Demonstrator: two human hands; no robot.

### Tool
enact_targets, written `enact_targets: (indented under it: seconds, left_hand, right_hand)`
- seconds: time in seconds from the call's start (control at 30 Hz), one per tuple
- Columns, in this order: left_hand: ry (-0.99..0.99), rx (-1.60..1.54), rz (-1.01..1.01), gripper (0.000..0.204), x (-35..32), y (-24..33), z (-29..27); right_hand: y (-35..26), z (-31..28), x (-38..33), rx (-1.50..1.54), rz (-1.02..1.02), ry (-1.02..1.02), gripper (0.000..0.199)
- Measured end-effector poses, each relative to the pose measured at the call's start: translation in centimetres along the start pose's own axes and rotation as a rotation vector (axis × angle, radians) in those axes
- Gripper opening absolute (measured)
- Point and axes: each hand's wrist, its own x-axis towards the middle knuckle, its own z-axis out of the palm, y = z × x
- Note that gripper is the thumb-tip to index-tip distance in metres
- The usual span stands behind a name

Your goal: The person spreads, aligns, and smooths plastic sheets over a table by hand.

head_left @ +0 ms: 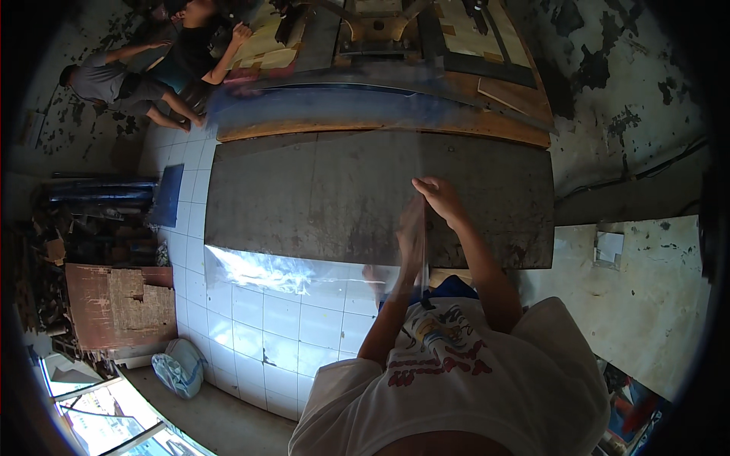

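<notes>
A large clear plastic sheet (262,271) spreads to the left over the dark worktop (350,182) and hangs past its near edge, with bright glare on its lower part. At the sheet's right edge, my right hand (439,199) is closed, thumb and fingers pinching the film. Just left of it and a little nearer, my left hand (410,230) shows blurred through the film, closed at the same edge. The exact grip of its fingers is partly hidden by reflections.
Beyond the worktop stands a machine (378,38) on a wooden bench, with a blue-tinted sheet (327,105) along its front. Two people are at the far left. Brown boards (122,304) and a white sack (179,368) lie left; a pale table (639,296) stands right.
</notes>
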Motion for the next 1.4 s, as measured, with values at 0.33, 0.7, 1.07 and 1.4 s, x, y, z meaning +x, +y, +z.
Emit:
enact_targets:
  seconds: [0.33, 0.7, 1.07, 1.4]
  left_hand:
    - [-0.183, 0.97, 0.272, 0.052, -1.0, 2.8, -2.6]
    - [1.032, -0.169, -0.413, 0.078, -9.6, -5.6, -22.8]
    - [0.886, -0.726, -0.2, 0.081, -5.4, -1.3, -27.0]
    - [0.659, 0.986, -0.14, 0.056, 0.5, 4.6, -26.0]
  right_hand:
    - [-0.1, 0.3, -0.8, 0.015, -0.152, 0.176, 0.036]
    - [17.8, -29.4, -3.9, -0.429, -0.074, 0.551, 0.045]
    - [31.2, -36.9, -8.3, 0.177, 0.388, 0.651, 0.03]
    - [33.9, -35.8, -8.0, -0.021, 0.52, 0.514, 0.06]
